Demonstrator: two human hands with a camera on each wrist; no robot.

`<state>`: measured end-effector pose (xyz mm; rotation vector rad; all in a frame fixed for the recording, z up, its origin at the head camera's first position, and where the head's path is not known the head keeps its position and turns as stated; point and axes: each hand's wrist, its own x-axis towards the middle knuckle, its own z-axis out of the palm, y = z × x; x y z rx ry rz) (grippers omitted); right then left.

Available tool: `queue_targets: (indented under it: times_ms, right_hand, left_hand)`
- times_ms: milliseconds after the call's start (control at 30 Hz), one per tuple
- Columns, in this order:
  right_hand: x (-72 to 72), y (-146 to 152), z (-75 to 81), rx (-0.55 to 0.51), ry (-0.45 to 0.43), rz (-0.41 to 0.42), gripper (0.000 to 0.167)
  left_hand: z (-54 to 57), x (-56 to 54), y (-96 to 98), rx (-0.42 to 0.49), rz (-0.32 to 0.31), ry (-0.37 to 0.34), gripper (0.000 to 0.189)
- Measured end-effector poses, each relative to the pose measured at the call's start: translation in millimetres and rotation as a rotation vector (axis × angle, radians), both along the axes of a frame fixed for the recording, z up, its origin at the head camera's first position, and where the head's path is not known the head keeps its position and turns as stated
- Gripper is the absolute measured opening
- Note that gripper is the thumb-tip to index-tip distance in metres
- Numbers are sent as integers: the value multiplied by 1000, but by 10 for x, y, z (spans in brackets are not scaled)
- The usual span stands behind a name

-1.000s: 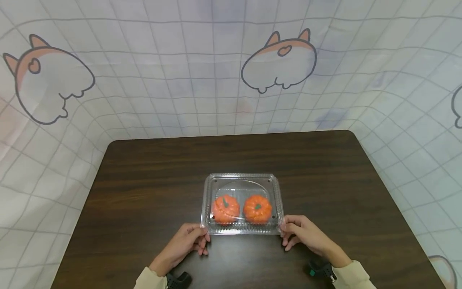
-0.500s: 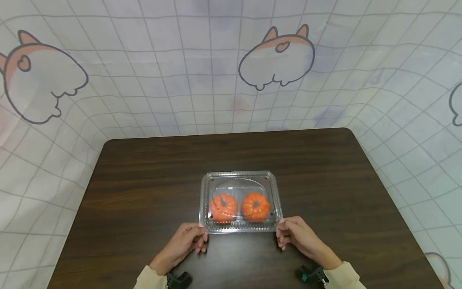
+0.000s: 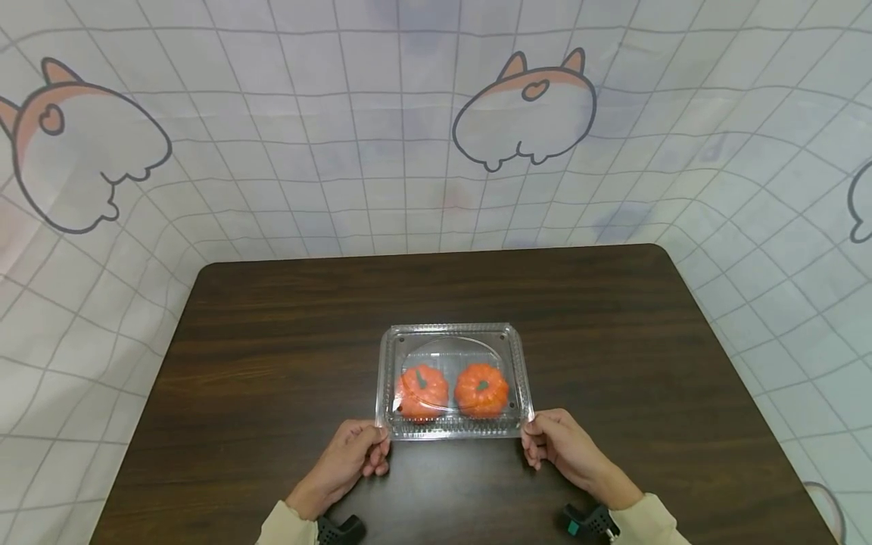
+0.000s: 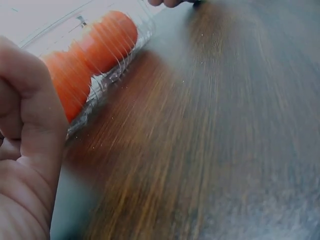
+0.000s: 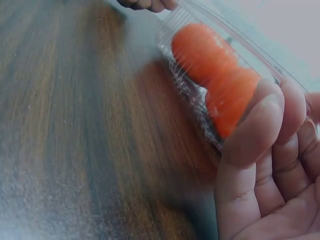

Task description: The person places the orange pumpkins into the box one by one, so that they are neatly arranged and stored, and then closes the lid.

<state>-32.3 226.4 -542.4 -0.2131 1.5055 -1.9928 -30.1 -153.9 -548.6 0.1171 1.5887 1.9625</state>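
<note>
A clear plastic clamshell box (image 3: 453, 346) sits in front of me in the head view, its lid down. Two small orange toy pumpkins with green stems show through it, one pumpkin (image 3: 422, 393) on the left and another pumpkin (image 3: 482, 392) on the right. My left hand (image 3: 347, 458) pinches the box's near left corner between thumb and fingers. At the near right corner, my right hand (image 3: 568, 454) grips the edge the same way, its other fingers curled beneath. In both wrist views the orange pumpkins appear through the ribbed side wall, close beside the thumb.
The dark wood-grain table (image 3: 272, 325) spreads around the box on every side. Behind it and along both sides hangs a white grid-patterned cloth (image 3: 381, 151) with cartoon corgi prints. Black bands with small devices (image 3: 341, 530) are worn on both wrists.
The fingers of my right hand have curled in closer under the box's corner. The left hand keeps its hold, and the whole view has shifted slightly with the head.
</note>
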Motion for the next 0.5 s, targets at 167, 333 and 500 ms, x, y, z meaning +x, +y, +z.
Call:
queue_targets:
  times_ms: [167, 333, 500]
  right_hand:
    - [-11, -19, 9, 3, -4, -12, 34]
    - [-20, -43, 29, 12, -13, -24, 35]
    - [-41, -55, 46, 5, -36, -34, 37]
  left_hand:
    - [15, -21, 3, -26, 20, -15, 30]
    - [48, -44, 12, -48, 54, -25, 30]
    - [84, -92, -12, -47, -14, -31, 31]
